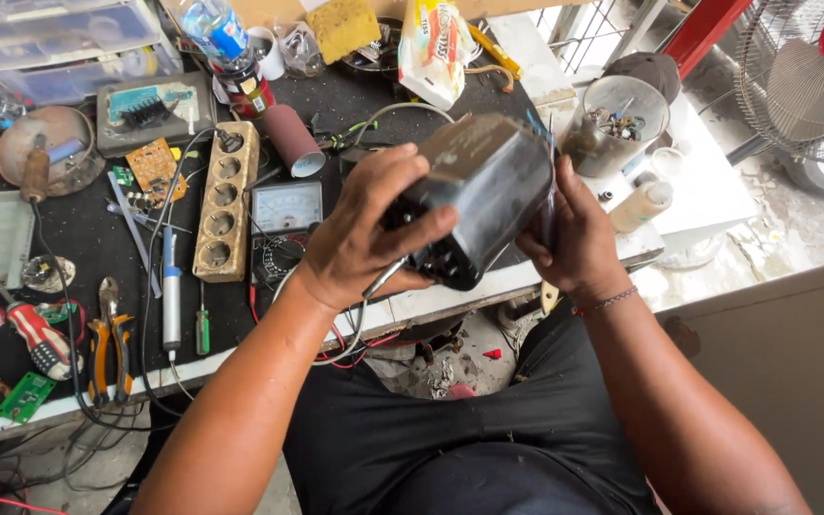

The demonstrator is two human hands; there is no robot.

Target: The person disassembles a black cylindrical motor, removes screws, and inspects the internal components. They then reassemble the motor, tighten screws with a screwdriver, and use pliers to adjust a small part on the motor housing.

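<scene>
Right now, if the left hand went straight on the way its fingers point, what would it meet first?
The left hand already grips the dark box, fingers pointing toward the right. Past the box, the right hand comes first, probably; depth is unclear.

Meter point(286, 207) on workbench point(78, 238), socket strip point(224, 202) left of it, pliers point(107, 345) near front edge

Bright daylight from right, soft shadows, sharp focus, slight wide-angle edge distortion
</scene>
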